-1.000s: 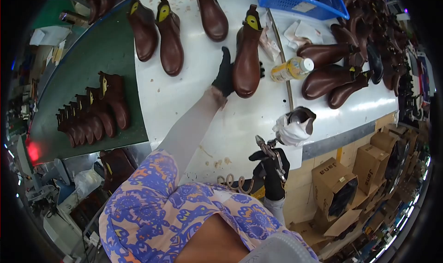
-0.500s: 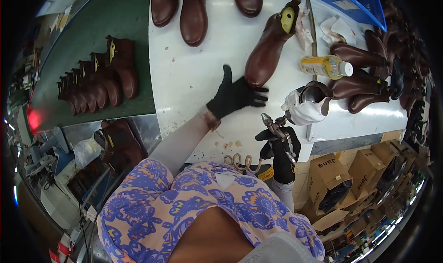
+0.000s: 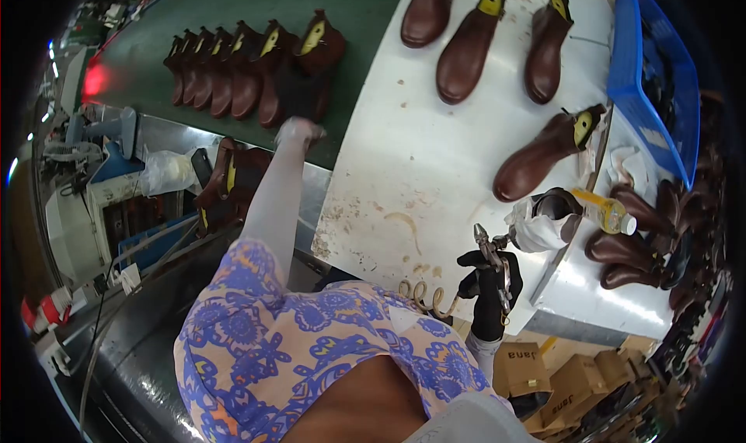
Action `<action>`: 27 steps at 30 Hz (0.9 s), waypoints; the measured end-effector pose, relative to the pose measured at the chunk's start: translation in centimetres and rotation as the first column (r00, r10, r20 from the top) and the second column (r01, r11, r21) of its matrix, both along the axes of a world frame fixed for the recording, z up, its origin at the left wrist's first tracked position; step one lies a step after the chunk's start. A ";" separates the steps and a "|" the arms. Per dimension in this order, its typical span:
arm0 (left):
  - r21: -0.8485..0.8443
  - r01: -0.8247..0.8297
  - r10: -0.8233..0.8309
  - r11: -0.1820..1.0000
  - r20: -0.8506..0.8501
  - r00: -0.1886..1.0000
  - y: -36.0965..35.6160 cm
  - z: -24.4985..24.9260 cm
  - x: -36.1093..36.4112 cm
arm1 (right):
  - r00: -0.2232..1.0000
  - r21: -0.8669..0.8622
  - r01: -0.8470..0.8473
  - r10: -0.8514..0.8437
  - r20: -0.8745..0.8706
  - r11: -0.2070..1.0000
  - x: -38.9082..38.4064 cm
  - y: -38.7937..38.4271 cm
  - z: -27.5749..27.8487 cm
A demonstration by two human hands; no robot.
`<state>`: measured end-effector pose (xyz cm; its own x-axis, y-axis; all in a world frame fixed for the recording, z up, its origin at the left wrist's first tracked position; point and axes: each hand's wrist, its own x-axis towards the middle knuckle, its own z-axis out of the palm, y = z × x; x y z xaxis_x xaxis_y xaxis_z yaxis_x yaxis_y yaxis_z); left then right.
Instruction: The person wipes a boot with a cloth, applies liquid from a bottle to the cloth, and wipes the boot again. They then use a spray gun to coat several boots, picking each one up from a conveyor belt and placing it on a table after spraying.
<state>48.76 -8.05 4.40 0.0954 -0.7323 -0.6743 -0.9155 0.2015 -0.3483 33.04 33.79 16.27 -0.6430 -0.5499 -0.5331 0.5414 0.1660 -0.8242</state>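
My left hand, in a black glove, reaches over the green belt and overlaps the front of the nearest brown ankle boot in a row. Its fingers are lost against the dark leather, and I cannot tell if they grip the boot. Wrapped in black-gloved fingers, a metal spray gun is held upright in my right hand. White cloth surrounds the gun's cup, and a coiled tan hose hangs beside it. Behind the gun, another brown boot lies on the white table.
Several boots stand at the back of the white table. At right are a blue basket, a bottle of yellow liquid and more boots. Cardboard boxes sit below. A machine stands left of the green belt.
My left hand has left the boot on the white table and swung left to the row on the green belt. The view has turned left. My right hand still holds the spray gun.
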 end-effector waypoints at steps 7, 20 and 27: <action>-0.457 -0.189 -0.397 0.869 -0.873 0.285 -7.7 -4.3 -4.5 | 0.979 -0.037 -0.181 0.176 -0.106 0.983 1.6 -2.8 1.2; -0.344 -0.356 -0.339 0.869 -0.937 0.079 13.4 4.7 21.7 | 0.745 -0.246 -0.663 0.590 -0.311 0.707 7.4 -8.1 10.1; 0.260 -0.688 -0.179 0.677 -0.849 -0.497 26.6 9.7 39.9 | 0.395 -0.267 -0.917 0.768 -0.505 0.296 13.9 -8.0 13.6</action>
